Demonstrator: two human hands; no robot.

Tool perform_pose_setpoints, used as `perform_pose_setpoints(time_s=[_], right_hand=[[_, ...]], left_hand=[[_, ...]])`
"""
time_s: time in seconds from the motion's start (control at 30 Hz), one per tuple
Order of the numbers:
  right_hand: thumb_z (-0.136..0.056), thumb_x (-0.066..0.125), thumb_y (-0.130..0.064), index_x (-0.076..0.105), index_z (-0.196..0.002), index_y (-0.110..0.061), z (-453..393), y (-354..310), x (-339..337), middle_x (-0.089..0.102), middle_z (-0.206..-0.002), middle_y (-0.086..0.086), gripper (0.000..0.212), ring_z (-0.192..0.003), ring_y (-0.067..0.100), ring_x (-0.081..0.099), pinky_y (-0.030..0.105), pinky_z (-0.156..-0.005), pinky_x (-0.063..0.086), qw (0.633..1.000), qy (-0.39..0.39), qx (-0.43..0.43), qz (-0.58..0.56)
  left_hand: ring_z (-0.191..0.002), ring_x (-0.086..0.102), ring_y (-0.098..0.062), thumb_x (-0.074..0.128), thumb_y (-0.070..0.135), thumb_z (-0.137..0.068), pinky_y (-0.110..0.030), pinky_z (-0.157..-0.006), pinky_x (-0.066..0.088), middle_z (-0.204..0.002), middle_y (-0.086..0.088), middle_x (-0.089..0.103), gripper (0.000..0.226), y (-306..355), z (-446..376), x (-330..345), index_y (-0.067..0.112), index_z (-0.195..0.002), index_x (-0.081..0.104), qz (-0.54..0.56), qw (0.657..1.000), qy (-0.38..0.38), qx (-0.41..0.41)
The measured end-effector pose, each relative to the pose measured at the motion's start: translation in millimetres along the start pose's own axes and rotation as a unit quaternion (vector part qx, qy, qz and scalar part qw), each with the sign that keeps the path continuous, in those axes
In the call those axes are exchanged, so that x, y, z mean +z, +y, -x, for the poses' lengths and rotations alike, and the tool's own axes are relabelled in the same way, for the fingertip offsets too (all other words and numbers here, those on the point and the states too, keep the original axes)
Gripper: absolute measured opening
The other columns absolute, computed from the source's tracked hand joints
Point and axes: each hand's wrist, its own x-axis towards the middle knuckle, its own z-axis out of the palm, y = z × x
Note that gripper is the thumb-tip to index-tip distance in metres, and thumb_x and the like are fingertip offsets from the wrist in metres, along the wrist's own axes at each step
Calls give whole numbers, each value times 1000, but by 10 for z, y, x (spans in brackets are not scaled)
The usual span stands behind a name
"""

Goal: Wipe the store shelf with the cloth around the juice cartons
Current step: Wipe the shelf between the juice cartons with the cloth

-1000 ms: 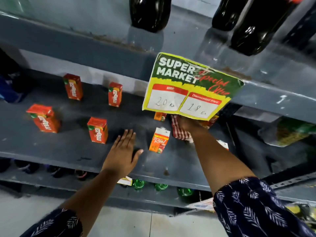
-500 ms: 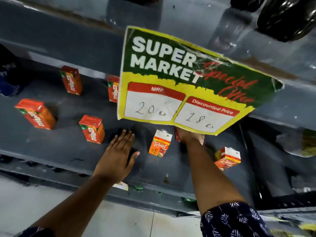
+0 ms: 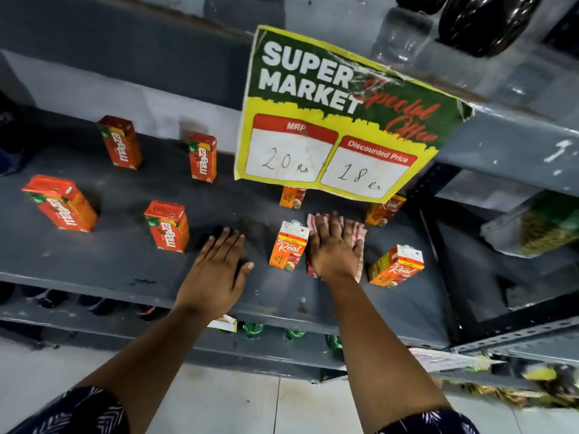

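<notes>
My right hand (image 3: pixel 335 249) lies flat on a red-and-white checked cloth (image 3: pixel 357 234), pressing it onto the grey shelf (image 3: pixel 103 264) between two orange Real cartons (image 3: pixel 289 245) (image 3: pixel 396 269). Two more Real cartons (image 3: pixel 292 198) (image 3: pixel 384 209) stand behind, partly hidden by the price sign. My left hand (image 3: pixel 217 270) rests palm down on the bare shelf, fingers apart, holding nothing. Left of it stand several red Maaza cartons (image 3: pixel 167 226) (image 3: pixel 61 203) (image 3: pixel 121 142) (image 3: pixel 203 157).
A yellow-green "Super Market" price sign (image 3: pixel 338 117) hangs from the upper shelf edge over the back of the shelf. Dark bottles (image 3: pixel 482 23) stand above, green bottles (image 3: pixel 253 329) below. A snack packet (image 3: pixel 545 227) lies in the right-hand bay past a dark upright post (image 3: pixel 423 195).
My right hand has drawn the cloth forward from under the sign to between the two front Real cartons. My left hand has stayed in place. The view has shifted.
</notes>
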Motion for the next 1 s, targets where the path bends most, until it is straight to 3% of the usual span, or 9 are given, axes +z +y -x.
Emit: perform_pose_setpoints(time_s=[0.3, 0.43, 0.57, 0.8, 1.0], right_hand=[[-100, 12, -49, -4, -151, -38, 587, -35, 97, -10, -162, -8, 55, -149, 21, -12, 48, -120, -9, 999, -19, 11, 43], [-99, 11, -48, -3, -151, -39, 810, -14, 153, -7, -162, -9, 55, -150, 18, -9, 48, -121, -6, 999, 0, 5, 49], [-100, 15, -44, 2, -152, -38, 984, -36, 166, -3, -163, -9, 54, -150, 15, -6, 47, -121, -3, 999, 11, -2, 43], [-99, 34, -22, 20, -150, -34, 1377, -62, 126, 13, -162, -4, 55, -149, 18, 13, 34, -122, 13, 999, 23, -24, 21], [-84, 49, 0, 23, -148, -40, 1740, -80, 102, 15, -162, -7, 80, -148, 18, 19, 30, -118, 20, 1000, -1, -13, 25]], left_hand=[[-147, 12, -21, 18, 43, -94, -34, -120, 2, -156, -9, 28, 64, -20, 0, 17, 7, -147, 28, -19, 999, -28, 6], [-148, 7, -21, 26, 39, -100, -35, -120, -1, -158, -9, 21, 59, 17, 30, 27, 7, -149, 20, -26, 999, -47, 8], [-147, 8, -24, 19, 42, -96, -31, -118, -4, -157, -12, 21, 64, 32, 200, -19, 4, -148, 21, -10, 998, -57, 29], [-148, 3, -19, 26, 47, -99, -28, -117, -7, -159, -9, 14, 64, 10, 438, -84, 8, -149, 18, -8, 997, -67, 45], [-148, 1, -19, 22, 48, -99, -28, -116, -8, -160, -9, 11, 66, -65, 553, -231, 8, -149, 14, -26, 994, -93, 58]])
